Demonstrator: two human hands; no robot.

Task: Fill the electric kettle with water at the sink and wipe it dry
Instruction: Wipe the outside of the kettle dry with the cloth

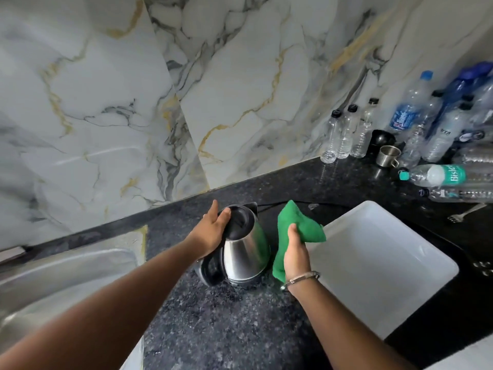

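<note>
A steel electric kettle (246,256) with a black lid and black handle stands upright on the dark granite counter (226,324), lid closed. My left hand (213,231) grips the top of the handle, with the thumb lying on the lid's rim. My right hand (294,253) holds a bunched green cloth (298,225) just to the right of the kettle; whether the cloth touches the steel side I cannot tell. The steel sink (61,284) lies at the lower left, apart from the kettle.
A white plastic tray (394,252) sits right of the cloth. Several clear water bottles (344,134) crowd the back right, two lying flat, with a steel mug (388,156) and a fork (465,212). A black cord (274,206) runs behind the kettle. The marble wall (133,102) stands close behind.
</note>
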